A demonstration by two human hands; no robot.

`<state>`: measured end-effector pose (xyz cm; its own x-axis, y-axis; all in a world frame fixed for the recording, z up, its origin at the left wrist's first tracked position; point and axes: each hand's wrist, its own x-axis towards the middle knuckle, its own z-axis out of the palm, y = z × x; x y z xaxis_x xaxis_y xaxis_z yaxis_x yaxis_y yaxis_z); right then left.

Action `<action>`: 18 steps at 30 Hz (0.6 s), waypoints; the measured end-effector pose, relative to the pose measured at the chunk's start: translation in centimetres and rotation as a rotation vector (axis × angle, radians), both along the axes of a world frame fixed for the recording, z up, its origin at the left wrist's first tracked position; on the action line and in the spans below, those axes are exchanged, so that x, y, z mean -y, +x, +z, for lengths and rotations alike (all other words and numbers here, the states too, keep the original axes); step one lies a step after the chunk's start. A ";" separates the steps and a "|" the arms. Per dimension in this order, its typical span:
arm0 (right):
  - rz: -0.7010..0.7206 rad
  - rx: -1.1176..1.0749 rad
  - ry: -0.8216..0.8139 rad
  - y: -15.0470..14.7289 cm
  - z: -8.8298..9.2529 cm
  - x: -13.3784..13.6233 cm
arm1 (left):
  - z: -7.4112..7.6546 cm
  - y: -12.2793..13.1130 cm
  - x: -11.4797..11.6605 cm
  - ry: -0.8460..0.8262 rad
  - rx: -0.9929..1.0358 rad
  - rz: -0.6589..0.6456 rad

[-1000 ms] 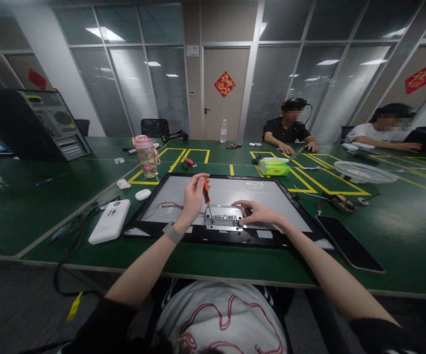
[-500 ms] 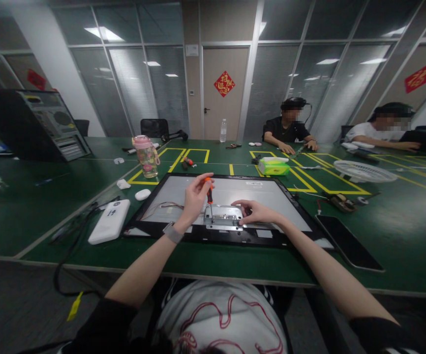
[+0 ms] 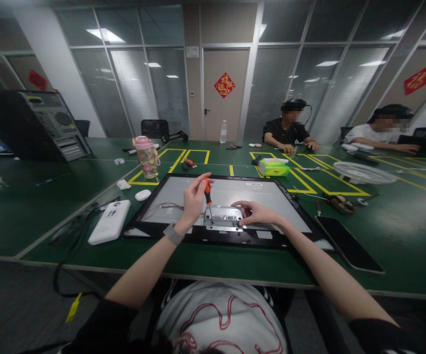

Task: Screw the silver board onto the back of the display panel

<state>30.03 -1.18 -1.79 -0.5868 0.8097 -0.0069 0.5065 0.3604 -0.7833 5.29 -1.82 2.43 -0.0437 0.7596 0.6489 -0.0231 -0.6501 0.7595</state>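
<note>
A screwdriver (image 3: 208, 192) with an orange and black handle is pinched in my left hand (image 3: 195, 195). Its shaft points down at the left part of a metal bracket (image 3: 224, 215); whether the tip sits in a screw is too small to tell. My right hand (image 3: 256, 213) has its fingers curled around the bracket's right end, pressing on it. The bracket lies on the near edge of a flat display panel (image 3: 194, 184) with a grey back and black frame. Thin coloured wires (image 3: 168, 204) run over the panel left of my left hand.
Left of the panel lie a white power bank (image 3: 110, 222), a white case (image 3: 142, 195) and dark cables. Behind stands a pink-lidded bottle (image 3: 145, 157); a tissue pack (image 3: 273, 167) lies farther right. A phone (image 3: 349, 243) is by the right edge. Two people sit across the table.
The screwdriver's handle has shifted slightly left and its shaft now tilts more. My right hand stays on the bracket. Across the table, a person's hands have moved with a small part.
</note>
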 end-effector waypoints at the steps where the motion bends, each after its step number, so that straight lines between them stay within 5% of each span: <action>1: 0.000 -0.001 0.002 0.0 0.0 0.0 | 0.1 0.0 0.1 0.019 -0.022 0.025; 6: -0.001 -0.006 0.008 -0.1 0.1 0.1 | 0.1 -0.1 0.1 0.081 -0.087 0.135; 13: -0.016 -0.001 0.004 -0.2 0.2 0.3 | -0.4 -0.2 -0.3 -0.011 -0.011 0.006; 18: -0.013 -0.004 0.003 -0.2 0.3 0.3 | -0.1 0.0 0.2 0.084 -0.099 0.116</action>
<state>29.84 -1.53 -1.48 -0.5763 0.8173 -0.0023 0.5077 0.3558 -0.7846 5.25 -2.02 2.30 -0.0606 0.6960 0.7155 0.1284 -0.7054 0.6971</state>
